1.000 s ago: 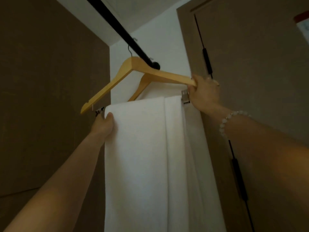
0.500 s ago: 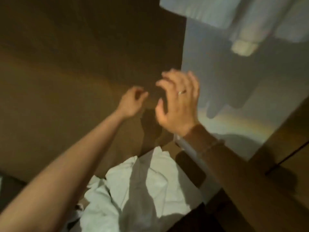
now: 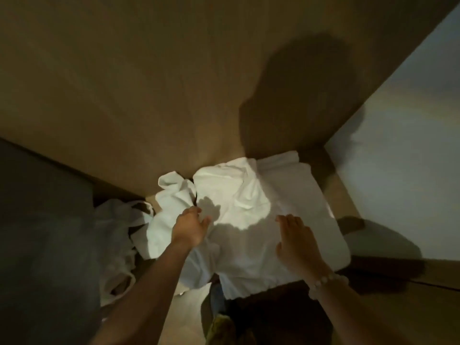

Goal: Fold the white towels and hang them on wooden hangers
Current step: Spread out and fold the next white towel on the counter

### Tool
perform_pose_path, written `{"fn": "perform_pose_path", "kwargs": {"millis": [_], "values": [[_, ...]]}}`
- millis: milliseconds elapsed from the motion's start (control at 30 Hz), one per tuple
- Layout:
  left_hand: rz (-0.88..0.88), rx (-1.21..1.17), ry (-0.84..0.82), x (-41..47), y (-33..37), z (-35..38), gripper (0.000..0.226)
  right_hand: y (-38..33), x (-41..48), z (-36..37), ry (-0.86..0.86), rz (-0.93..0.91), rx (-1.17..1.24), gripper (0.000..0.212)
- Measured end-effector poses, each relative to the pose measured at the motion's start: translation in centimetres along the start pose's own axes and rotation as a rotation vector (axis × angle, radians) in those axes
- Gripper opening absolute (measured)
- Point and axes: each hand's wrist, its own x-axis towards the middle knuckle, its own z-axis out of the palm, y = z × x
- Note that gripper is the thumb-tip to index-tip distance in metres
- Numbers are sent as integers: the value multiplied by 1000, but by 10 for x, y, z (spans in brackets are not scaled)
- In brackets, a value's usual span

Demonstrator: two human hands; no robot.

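Down low, a tall brown wood-grain wall panel (image 3: 149, 83) fills the upper part of the view. It meets a pale white wall (image 3: 403, 135) on the right to form a corner. At the foot of that corner is a low brown ledge (image 3: 341, 195), mostly covered. To the left lies a dim grey surface (image 3: 39, 220); what it is made of cannot be told. A thin white plastic bag (image 3: 117, 247) with loop handles slumps between it and the ledge. A large dark shadow spreads over the brown panel above the corner.

The heap of white cloth towels (image 3: 249, 192) lies on the ledge, pushed up against the panel, none of it folded. Its left part is bunched into a twisted, crumpled lump. The middle rises in soft creases under a bright patch of light, and the right part lies flatter and smoother, in shade. The near edge hangs over the ledge front in loose folds.

The left hand (image 3: 190, 227) is at the crumpled lump. Its thumb is held out to the side and its fingers point away from the camera. Its shadow on the cloth just beyond shows the fingers apart, and it grasps nothing that can be seen. The right hand (image 3: 296, 241) is stretched flat, palm down, with its fingers straight and close together over the shaded right part of the heap. Whether it presses the cloth or hangs just above it cannot be told. A pale bead bracelet (image 3: 326, 280) circles the right wrist.
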Motion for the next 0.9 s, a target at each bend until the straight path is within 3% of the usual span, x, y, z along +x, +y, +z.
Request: {"fn": "perform_pose_path", "kwargs": {"millis": [133,233,333,400,500,600,700,833,900], "values": [[-40,182,187,9,-22,39,56,-7,19,38,-152,59,-17,60],[-257,88,344,21,-49,53,69,-24,32,64,-223,27,14,62],[-417,21,346,28,-74,59,114,-56,45,95,-283,-56,126,75],[-401,92,325,33,-83,59,125,-84,52,113,-371,-102,266,91],[-446,101,224,41,-87,59,127,-124,61,139,-460,-118,376,109],[-464,-92,148,42,-88,67,108,-140,66,170,-311,-150,200,116],[-377,-195,142,32,-87,80,83,-139,70,189,-232,-217,71,90],[-263,-191,151,14,-83,80,53,-133,66,174,-336,-253,147,37],[-276,-171,105,6,-76,69,46,-136,60,154,-293,-239,176,25]]}}
